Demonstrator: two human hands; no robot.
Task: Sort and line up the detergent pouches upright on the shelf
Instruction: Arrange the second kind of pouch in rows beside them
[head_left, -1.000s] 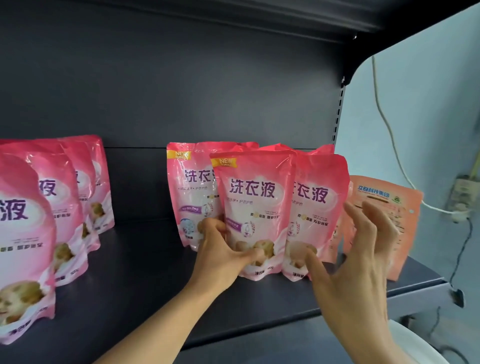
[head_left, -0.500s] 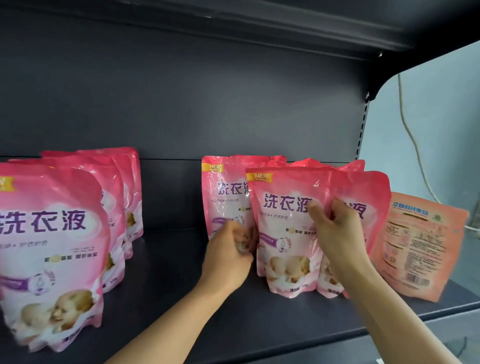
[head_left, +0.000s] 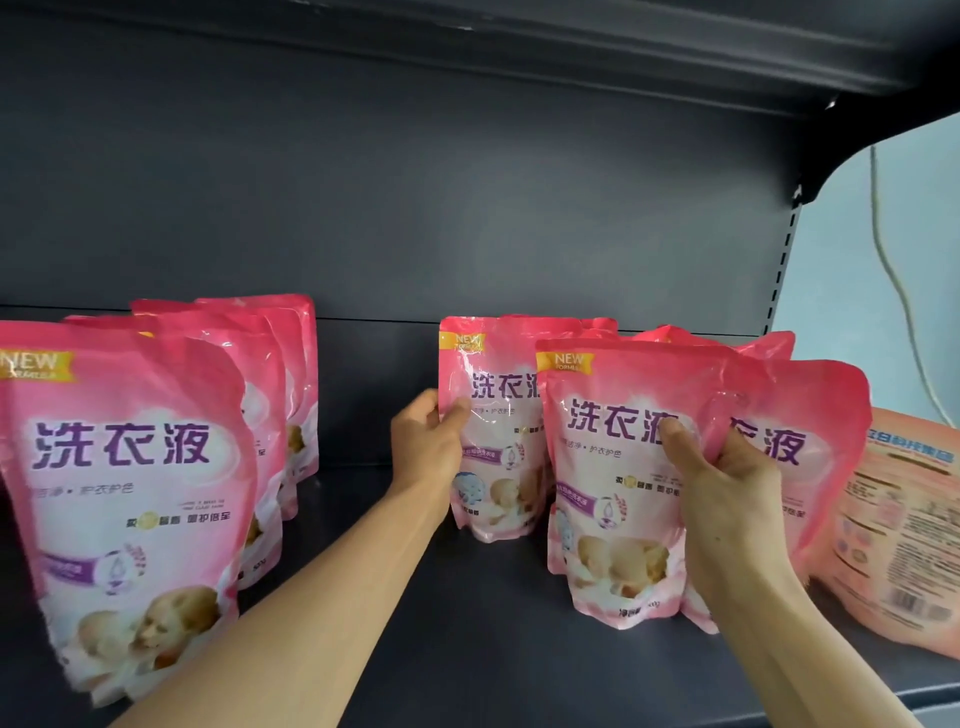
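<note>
Front pouch: glossy pink plastic detergent pouch (head_left: 618, 483), centre right, upright on the dark grey metal shelf (head_left: 467, 623).
Hands: right hand (head_left: 727, 483) pinches its right edge; left hand (head_left: 428, 441) grips the pink pouch behind (head_left: 493, 441).
Done: left row of pink pouches (head_left: 156, 441) stands upright.
Left: middle group overlaps, not yet in line, I judge.
Obstacle: orange pouch showing its back (head_left: 904, 525), leaning at far right.

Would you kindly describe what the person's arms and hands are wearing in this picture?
Nothing is worn: the left hand and right hand are bare, without gloves, rings or a watch, and both forearms are bare with no sleeve in view.
</note>
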